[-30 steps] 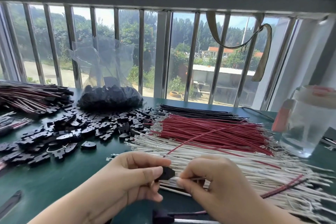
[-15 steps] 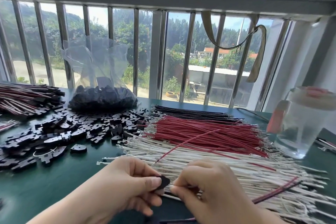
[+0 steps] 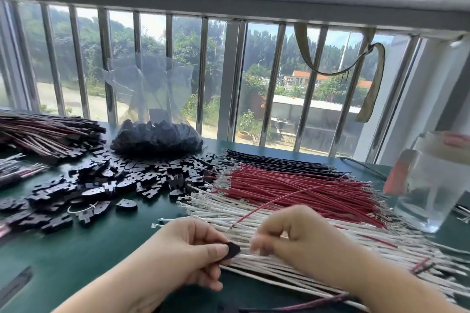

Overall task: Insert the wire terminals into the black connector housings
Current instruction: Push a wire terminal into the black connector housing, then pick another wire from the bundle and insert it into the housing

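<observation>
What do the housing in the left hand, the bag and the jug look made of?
Housing: matte black, probably moulded plastic; dull, no shine. Bag: thin clear plastic film; the window bars show through, creased. Jug: clear rigid plastic or glass, cannot tell which; it looks see-through, with an orange handle.

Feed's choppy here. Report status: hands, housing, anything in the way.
Left hand pinches black housing. Right hand blurred, fingers curled; cannot tell what it holds. Red wire arcs up from the housing. No obstruction seen.
</observation>
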Tool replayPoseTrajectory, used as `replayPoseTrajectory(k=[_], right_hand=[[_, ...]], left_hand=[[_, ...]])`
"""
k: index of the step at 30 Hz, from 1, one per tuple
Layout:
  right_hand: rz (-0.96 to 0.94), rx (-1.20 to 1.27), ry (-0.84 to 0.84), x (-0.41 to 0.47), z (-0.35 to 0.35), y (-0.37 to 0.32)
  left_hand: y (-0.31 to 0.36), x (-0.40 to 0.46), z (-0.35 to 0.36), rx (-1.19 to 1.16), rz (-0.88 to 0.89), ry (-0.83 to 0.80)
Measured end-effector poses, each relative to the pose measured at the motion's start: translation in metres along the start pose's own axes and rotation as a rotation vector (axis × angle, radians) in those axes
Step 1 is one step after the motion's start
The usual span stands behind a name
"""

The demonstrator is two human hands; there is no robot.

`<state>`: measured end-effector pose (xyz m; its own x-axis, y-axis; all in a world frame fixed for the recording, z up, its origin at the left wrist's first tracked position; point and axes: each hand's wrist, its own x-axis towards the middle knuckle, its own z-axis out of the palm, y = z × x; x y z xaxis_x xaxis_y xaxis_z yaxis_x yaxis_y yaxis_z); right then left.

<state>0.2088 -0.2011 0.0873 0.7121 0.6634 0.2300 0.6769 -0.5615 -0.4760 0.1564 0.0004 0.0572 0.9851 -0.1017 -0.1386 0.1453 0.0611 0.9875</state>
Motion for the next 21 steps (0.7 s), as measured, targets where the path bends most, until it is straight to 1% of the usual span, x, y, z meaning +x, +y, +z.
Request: replayPoseTrajectory(k=[1,3,5,7,10,14,16,18,21], right_hand=[[0.038,0.028,0.037,0.009,-0.003,0.007],[0.053,-0.054,0.106,0.028,-0.007,0.019],[0.014,-0.192,0.045,0.041,-0.004,0.025],[-0.017,-0.253,0.0,0.045,0.001,0.029],[-0.055,-0.244,0.059,0.045,0.0,0.034],[-0.037,-0.133,0.268,0.045,-0.003,0.031],[-0.009,-0.086,0.334,0.043,-0.004,0.023],[0.006,-0.03,0.346,0.037,-0.004,0.014],[-0.005,-0.033,0.247,0.022,-0.001,0.007]], left_hand=[[0.0,0.0,-0.003,0.009,0.004,0.027],[0.001,-0.001,-0.007,0.018,0.029,0.057],[0.002,-0.002,-0.011,0.046,0.071,0.066],[0.003,-0.003,-0.012,0.081,0.117,0.083],[0.004,-0.001,-0.013,0.108,0.157,0.123],[0.004,0.001,-0.011,0.095,0.187,0.166],[0.004,0.002,-0.011,0.089,0.188,0.164],[0.002,0.003,-0.013,0.082,0.179,0.155],[-0.002,0.007,-0.02,0.064,0.147,0.101]])
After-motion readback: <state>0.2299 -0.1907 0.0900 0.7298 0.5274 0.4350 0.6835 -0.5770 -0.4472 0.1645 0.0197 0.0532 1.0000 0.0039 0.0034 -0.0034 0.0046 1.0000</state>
